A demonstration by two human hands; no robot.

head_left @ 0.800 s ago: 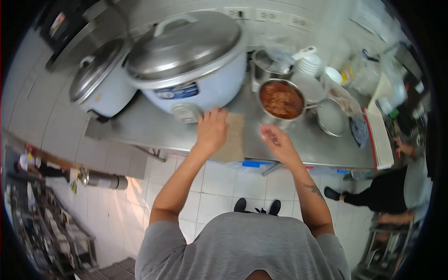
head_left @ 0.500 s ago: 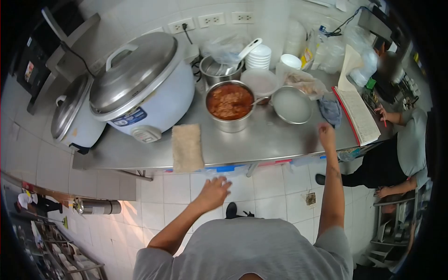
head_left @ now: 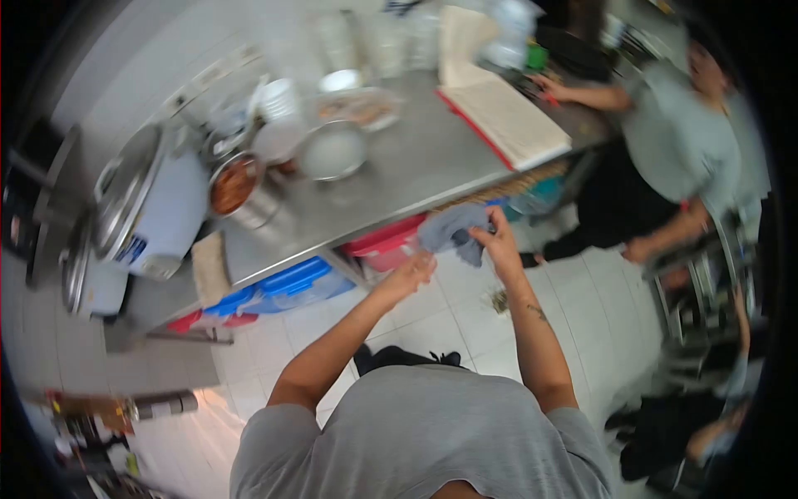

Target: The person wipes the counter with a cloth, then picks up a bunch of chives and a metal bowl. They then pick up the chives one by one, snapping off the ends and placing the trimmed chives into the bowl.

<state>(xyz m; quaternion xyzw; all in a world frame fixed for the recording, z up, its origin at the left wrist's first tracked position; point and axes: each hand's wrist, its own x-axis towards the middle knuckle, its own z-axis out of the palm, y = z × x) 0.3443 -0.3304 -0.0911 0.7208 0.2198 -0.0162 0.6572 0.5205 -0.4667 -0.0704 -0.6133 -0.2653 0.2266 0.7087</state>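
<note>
A crumpled blue-grey cloth [head_left: 453,230] hangs from my right hand [head_left: 497,243] in front of the table edge, pinched between thumb and fingers. Just below its left side is my left hand [head_left: 409,278], palm turned partly up and fingers loosely apart, fingertips close to the cloth's lower edge. On the steel table [head_left: 399,158] stand a metal pot of red stew [head_left: 235,187] and a metal bowl of pale liquid [head_left: 332,152]. A tan folded towel [head_left: 211,268] drapes over the table's front edge.
Two rice cookers [head_left: 170,191] fill the table's left end. An open notebook [head_left: 507,121] lies at the right, where a person [head_left: 677,133] holds a red pen. Lidded plastic bins, one blue [head_left: 303,283] and one pink [head_left: 386,241], sit under the table. Racks stand at right.
My right hand has lifted the blue-grey cloth off the table and brought it toward my body. The left hand has moved up and right toward it. The view has swung right.
</note>
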